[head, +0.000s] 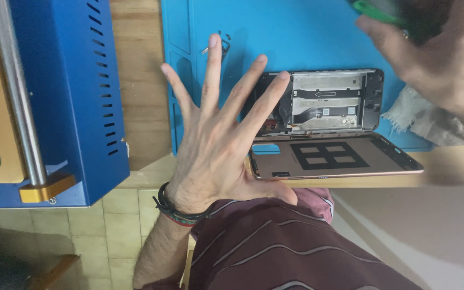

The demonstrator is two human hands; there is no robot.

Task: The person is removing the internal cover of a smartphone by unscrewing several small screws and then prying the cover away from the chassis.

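Right now your left hand (216,145) is spread flat, fingers splayed (holding nothing), over the left end of the opened grey smartphone chassis (326,101); its rose-gold back cover (339,157) lies beside your thumb. Your right hand (430,53) grips a green tool (377,11).

— What lies there?
— An opened phone (326,101), flat on the blue mat, dark innards and silver shield exposed.
— And nearer?
— Its detached rose-gold back cover (334,157), inner face up, just beside it.
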